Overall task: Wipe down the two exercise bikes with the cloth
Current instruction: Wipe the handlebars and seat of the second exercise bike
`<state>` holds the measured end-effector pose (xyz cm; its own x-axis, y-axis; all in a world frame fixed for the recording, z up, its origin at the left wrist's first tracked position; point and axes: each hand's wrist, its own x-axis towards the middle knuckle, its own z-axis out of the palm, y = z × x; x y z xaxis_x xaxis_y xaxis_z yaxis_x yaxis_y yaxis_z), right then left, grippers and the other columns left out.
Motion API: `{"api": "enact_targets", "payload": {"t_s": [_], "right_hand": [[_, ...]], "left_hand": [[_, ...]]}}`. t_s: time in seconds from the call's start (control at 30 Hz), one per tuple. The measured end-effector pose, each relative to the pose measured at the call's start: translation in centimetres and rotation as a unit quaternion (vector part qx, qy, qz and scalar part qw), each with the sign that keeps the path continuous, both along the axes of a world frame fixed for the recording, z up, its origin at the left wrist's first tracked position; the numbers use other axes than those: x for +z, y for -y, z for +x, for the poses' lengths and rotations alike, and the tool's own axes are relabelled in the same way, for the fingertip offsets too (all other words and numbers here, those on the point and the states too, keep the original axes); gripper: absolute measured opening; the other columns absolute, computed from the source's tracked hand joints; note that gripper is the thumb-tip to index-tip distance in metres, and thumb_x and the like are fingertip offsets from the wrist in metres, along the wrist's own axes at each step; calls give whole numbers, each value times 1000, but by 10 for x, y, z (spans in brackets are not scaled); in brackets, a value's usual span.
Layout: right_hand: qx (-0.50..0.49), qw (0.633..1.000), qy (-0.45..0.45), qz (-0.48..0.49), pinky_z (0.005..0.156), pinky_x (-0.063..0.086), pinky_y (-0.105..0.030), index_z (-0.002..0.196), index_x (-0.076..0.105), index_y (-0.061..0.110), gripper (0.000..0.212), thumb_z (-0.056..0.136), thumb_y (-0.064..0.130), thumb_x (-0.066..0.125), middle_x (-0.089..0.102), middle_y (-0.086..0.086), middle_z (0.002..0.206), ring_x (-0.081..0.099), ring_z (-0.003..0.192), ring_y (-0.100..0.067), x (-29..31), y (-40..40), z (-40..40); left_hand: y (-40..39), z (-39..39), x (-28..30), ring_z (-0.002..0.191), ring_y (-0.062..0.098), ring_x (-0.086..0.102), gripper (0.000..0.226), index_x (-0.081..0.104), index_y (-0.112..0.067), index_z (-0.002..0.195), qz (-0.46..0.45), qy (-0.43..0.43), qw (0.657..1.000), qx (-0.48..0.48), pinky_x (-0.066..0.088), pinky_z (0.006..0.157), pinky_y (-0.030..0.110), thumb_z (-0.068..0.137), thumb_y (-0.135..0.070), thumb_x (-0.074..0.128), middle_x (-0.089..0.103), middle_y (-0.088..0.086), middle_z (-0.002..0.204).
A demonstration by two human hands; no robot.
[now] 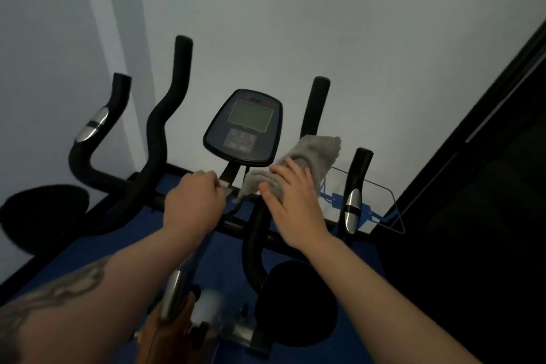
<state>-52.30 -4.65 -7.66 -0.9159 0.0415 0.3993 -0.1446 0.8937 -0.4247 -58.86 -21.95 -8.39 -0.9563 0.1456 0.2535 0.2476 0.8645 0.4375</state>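
Observation:
A black exercise bike stands in front of me, its console (245,127) with a grey screen at the centre. My left hand (193,201) is curled round the handlebar crossbar (236,226) just left of the console stem. My right hand (291,204) lies with fairly straight fingers on a grey cloth (317,154), pressing it onto the bar right of the stem. The cloth drapes over the bar and bunches up beyond my fingertips. Upright grips rise at the left (172,91) and right (317,103). The outer grips (354,204) carry silver sensor plates.
A black saddle (295,301) sits below my right forearm, over a blue floor mat (97,245). A dark rounded shape (44,216) is at the far left. A white wall is close behind the bike. A dark panel (472,216) runs along the right.

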Motion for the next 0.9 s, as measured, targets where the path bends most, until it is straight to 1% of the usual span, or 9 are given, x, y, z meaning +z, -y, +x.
{"api": "enact_targets", "payload": {"t_s": [0.07,0.17,0.3,0.4,0.5,0.63,0.77,0.83,0.9], "right_hand": [[49,997,28,45,119,-7,-33,129,60,21,76,93,70,14,51,7,140,24,142,-10,12,-14,0],[65,989,47,124,118,-11,-34,112,68,30,62,96,63,18,63,10,120,39,133,-11,35,-36,-15],[5,986,17,167,119,9,-42,85,71,23,43,98,49,41,63,8,85,53,97,-14,27,-14,-27],[85,975,-12,204,107,22,-34,92,71,26,45,97,52,35,62,9,90,52,95,-14,15,-8,-16],[184,946,52,261,99,31,-32,102,69,24,43,99,50,35,64,7,98,53,95,-13,36,-32,-25],[46,972,38,229,93,38,-38,70,68,15,44,98,39,45,61,4,66,51,69,-15,43,-24,-45],[137,963,-10,230,94,34,-35,84,73,26,42,95,50,40,64,11,86,51,88,-12,10,1,-11],[223,935,19,275,98,33,-33,99,71,27,45,97,55,36,65,11,98,53,98,-11,25,-19,-19],[212,936,59,276,96,38,-35,96,68,21,44,97,54,38,65,6,92,56,91,-14,41,-35,-37]], "left_hand": [[1,0,-1,83,18,53,21,64,-14,92,6,-5,1000,0,36,60,32,94,-20,44,60,1,92],[0,-1,-2,81,18,54,21,64,-14,91,14,-7,1000,5,38,61,33,93,-20,44,62,0,92],[1,-3,-5,81,17,53,21,65,-14,93,26,-4,1000,7,35,61,32,92,-20,44,63,0,94],[2,-5,-7,82,17,52,21,64,-15,93,23,-10,1000,6,34,61,32,92,-20,44,63,0,94],[1,-6,-7,82,18,50,21,64,-15,93,19,-6,1000,9,34,61,32,91,-21,44,62,0,94],[2,-6,-7,79,15,46,22,65,-15,93,29,-8,999,13,32,61,32,91,-20,44,62,0,92],[1,-6,-7,82,18,51,22,64,-14,93,25,-14,1000,3,36,62,33,92,-21,43,62,1,92],[0,-6,-6,85,20,53,23,64,-14,94,16,-12,1000,1,37,63,34,93,-21,42,62,1,94],[1,-6,-6,84,20,54,23,64,-13,93,10,-12,1000,4,37,63,34,94,-20,42,62,1,94]]}}
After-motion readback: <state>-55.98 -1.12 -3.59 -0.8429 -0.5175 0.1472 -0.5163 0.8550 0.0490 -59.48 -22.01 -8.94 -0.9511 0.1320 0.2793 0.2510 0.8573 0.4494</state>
